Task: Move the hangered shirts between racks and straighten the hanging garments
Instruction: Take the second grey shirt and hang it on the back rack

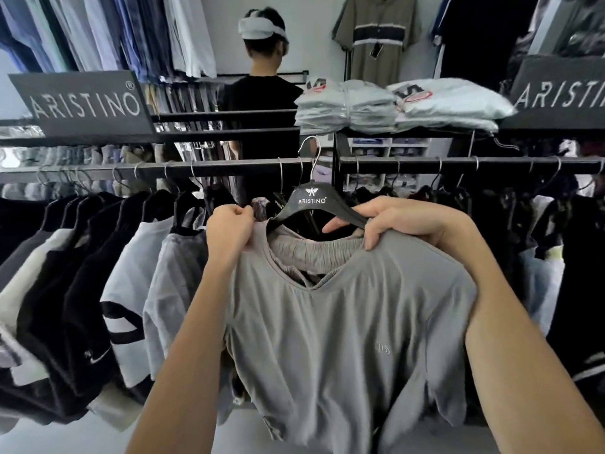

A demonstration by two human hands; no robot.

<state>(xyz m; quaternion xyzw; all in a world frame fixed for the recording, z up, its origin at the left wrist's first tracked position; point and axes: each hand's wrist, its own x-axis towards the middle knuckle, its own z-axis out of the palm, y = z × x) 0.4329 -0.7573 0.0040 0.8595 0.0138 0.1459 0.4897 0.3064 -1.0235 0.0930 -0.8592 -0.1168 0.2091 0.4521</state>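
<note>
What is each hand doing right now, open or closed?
Left hand: closed, pinching the grey shirt at its shoulder.
Right hand: closed, gripping the shirt's other shoulder together with the black hanger.

One wide-angle view from your head looks forward and slightly down, close over your two forearms, facing a clothes rail (229, 167) straight ahead, with a shelf (458, 131) and wall further behind it.

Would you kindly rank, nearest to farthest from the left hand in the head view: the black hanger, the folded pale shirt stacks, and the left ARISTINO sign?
From the left hand:
1. Black hanger, just right of it.
2. Folded pale shirt stacks, upper right on the shelf.
3. Left ARISTINO sign, upper left, close to the stacks' distance.
</note>
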